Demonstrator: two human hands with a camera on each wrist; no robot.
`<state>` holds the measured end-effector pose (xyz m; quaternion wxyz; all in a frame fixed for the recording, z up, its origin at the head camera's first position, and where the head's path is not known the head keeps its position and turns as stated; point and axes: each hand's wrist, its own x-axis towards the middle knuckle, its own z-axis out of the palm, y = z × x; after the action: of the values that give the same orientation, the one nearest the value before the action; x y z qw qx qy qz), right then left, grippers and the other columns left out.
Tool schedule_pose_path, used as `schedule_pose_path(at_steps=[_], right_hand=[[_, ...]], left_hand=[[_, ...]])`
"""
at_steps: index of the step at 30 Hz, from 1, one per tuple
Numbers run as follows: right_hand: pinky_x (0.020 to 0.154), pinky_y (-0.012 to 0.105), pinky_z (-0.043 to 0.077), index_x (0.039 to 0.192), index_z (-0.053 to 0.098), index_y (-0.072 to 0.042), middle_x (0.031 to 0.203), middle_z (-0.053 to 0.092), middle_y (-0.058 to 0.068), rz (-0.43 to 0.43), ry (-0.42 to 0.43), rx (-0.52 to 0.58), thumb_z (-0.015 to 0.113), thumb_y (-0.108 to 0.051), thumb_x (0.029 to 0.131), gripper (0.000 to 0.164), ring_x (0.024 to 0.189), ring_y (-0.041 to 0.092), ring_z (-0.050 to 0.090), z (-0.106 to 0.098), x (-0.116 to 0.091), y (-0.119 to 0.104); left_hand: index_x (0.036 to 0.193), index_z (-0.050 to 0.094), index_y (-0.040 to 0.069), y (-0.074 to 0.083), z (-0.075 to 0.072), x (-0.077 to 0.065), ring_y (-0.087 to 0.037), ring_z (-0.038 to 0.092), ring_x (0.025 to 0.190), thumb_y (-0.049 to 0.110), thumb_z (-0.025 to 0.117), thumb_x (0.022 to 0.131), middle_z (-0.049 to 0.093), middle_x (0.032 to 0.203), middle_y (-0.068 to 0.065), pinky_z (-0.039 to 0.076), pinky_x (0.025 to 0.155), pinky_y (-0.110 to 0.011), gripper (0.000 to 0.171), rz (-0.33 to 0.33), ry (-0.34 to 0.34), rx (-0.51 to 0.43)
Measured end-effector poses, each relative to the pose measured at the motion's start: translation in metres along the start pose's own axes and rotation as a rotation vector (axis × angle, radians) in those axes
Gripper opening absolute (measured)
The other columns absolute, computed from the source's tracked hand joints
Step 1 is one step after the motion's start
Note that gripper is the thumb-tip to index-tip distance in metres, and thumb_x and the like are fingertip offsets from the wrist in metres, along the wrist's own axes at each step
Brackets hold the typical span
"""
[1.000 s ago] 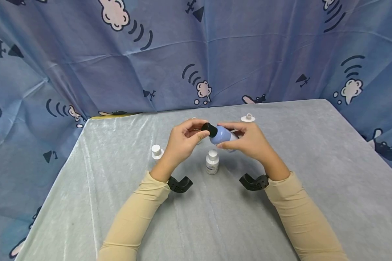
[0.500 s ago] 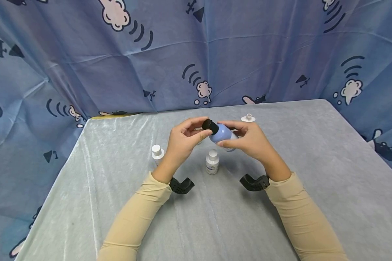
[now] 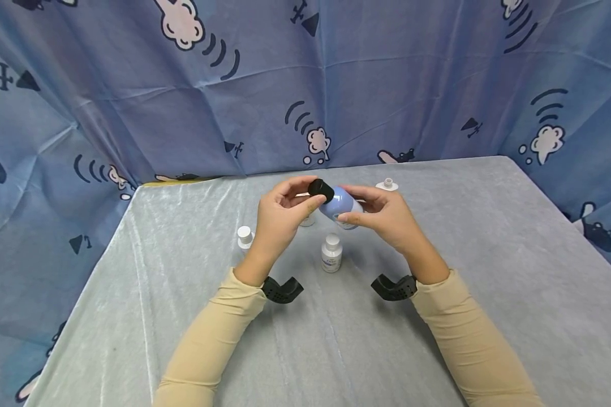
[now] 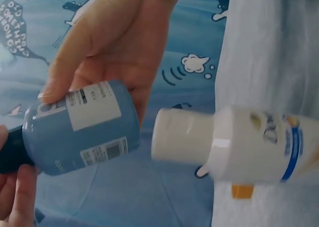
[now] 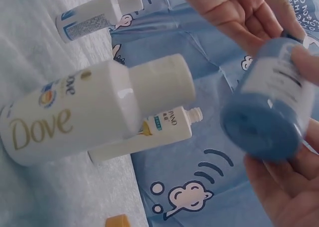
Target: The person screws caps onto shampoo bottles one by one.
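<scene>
A tilted blue bottle [image 3: 340, 202], gripped by the right hand [image 3: 388, 216] while the left hand [image 3: 279, 213] pinches its black cap [image 3: 321, 190], is held above the grey tabletop [image 3: 489, 226] near a white bottle [image 5: 65, 112] labelled Dove, where loosening the cap at that slant could spill its contents.

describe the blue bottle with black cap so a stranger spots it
Over the grey cloth-covered table, the right hand holds a rounded blue bottle, tilted, while the left hand pinches its black cap. Unlike the white standing bottles, it is blue.
</scene>
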<state>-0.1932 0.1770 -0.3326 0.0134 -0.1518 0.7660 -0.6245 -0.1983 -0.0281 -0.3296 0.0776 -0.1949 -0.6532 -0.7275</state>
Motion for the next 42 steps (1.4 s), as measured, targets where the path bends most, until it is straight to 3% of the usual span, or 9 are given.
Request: schedule_pose_path(at_steps=[6, 13, 29, 36, 42], right_hand=[[0.088, 0.023, 0.051, 0.122, 0.060, -0.004, 0.121, 0.063, 0.004, -0.003, 0.019, 0.033, 0.078, -0.015, 0.075, 0.051, 0.109, 0.016, 0.061, -0.001, 0.002, 0.003], [0.086, 0.025, 0.052, 0.121, 0.059, 0.000, 0.118, 0.065, 0.009, -0.028, -0.013, 0.082, 0.077, -0.009, 0.075, 0.051, 0.104, 0.013, 0.063, 0.000, 0.002, 0.006], [0.084, 0.026, 0.054, 0.120, 0.060, 0.000, 0.118, 0.063, 0.015, 0.032, -0.029, 0.066, 0.076, -0.012, 0.076, 0.049, 0.099, 0.014, 0.065, 0.002, 0.002, 0.009], [0.085, 0.027, 0.053, 0.121, 0.059, 0.000, 0.120, 0.061, 0.018, 0.046, -0.035, 0.070, 0.076, -0.012, 0.076, 0.050, 0.101, 0.014, 0.065, 0.003, 0.001, 0.006], [0.084, 0.027, 0.053, 0.120, 0.059, 0.001, 0.120, 0.060, 0.020, 0.046, -0.036, 0.064, 0.076, -0.011, 0.076, 0.049, 0.100, 0.014, 0.065, 0.003, 0.000, 0.005]], left_hand=[[0.110, 0.064, 0.003, 0.006, -0.016, 0.005, -0.017, 0.067, 0.089, 0.012, 0.075, 0.077, 0.066, 0.105, -0.012, 0.055, 0.081, -0.029, 0.036, 0.045, 0.061, 0.075], [0.110, 0.066, 0.005, 0.014, -0.038, 0.011, -0.016, 0.067, 0.087, 0.015, 0.076, 0.077, 0.067, 0.105, -0.011, 0.055, 0.080, -0.029, 0.036, 0.061, 0.098, 0.176], [0.110, 0.069, 0.012, 0.010, -0.098, 0.014, -0.010, 0.064, 0.090, 0.025, 0.078, 0.074, 0.069, 0.101, -0.004, 0.053, 0.073, -0.018, 0.039, -0.077, 0.248, 0.349], [0.109, 0.069, 0.013, 0.004, -0.117, 0.010, -0.008, 0.063, 0.089, 0.024, 0.079, 0.074, 0.069, 0.099, -0.001, 0.051, 0.070, -0.016, 0.038, -0.127, 0.322, 0.403], [0.112, 0.068, 0.017, -0.007, -0.131, 0.010, -0.007, 0.061, 0.092, 0.031, 0.077, 0.075, 0.067, 0.104, -0.004, 0.049, 0.069, -0.016, 0.041, -0.201, 0.335, 0.514]])
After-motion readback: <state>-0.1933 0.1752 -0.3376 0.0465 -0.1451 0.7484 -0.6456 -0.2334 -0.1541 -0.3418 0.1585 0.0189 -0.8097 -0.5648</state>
